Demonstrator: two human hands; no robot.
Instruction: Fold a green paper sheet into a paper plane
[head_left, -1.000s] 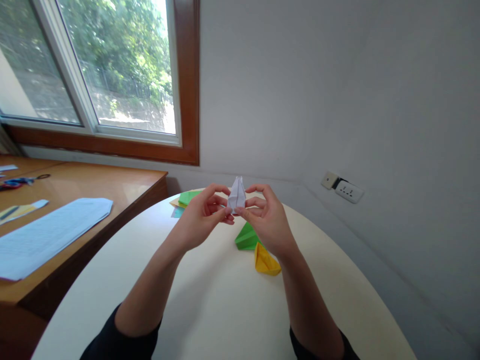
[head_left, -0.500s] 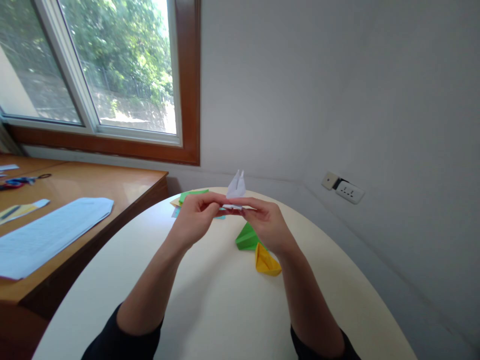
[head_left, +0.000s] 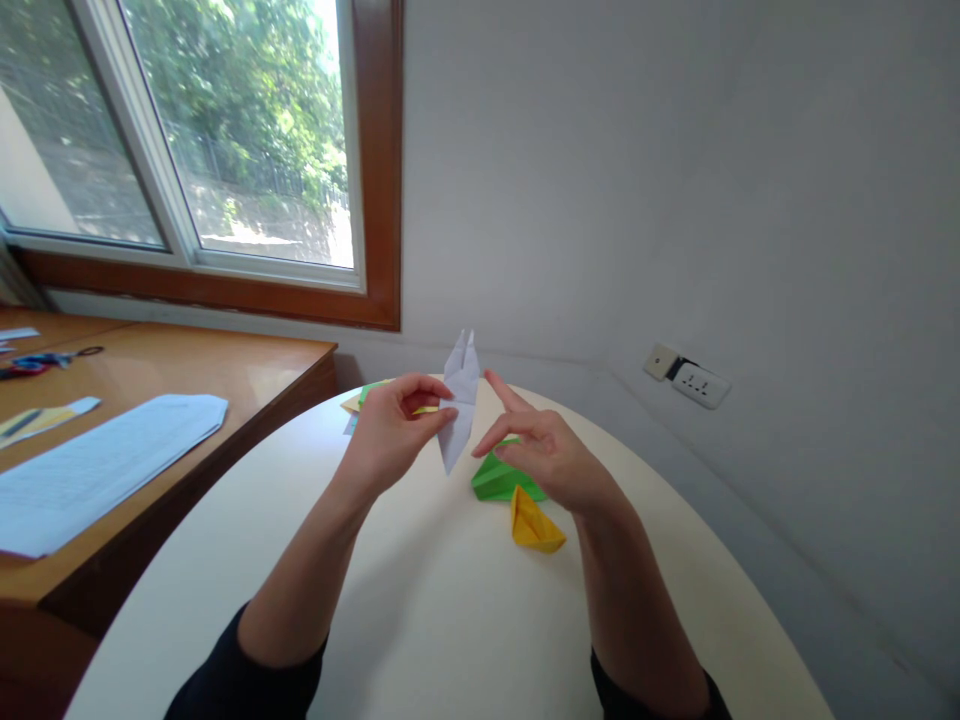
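Between the thumb and fingers of my left hand [head_left: 401,425] is a piece of folded white paper [head_left: 461,390], pinched at its left edge. The paper stands upright above the table, with two narrow points at the top, a crease across its middle and one point at the bottom. My right hand [head_left: 544,445] is just to the right of the paper, apart from it, with fingers spread and nothing in them. Below that hand lie a green folded paper [head_left: 502,482], partly covered by it, and a yellow paper boat [head_left: 534,525].
The round white table [head_left: 420,600] spreads under both arms. Green and yellow papers [head_left: 352,403] lie at its far left, partly behind my left hand. On the wooden desk [head_left: 262,365] at left are white sheets [head_left: 120,460] and scissors [head_left: 64,358]. A wall socket [head_left: 700,384] is at right.
My right hand has let go of the white paper and moved right, its fingers spreading. The paper's lower half has unfolded downward into a point, while my left hand keeps its pinch.
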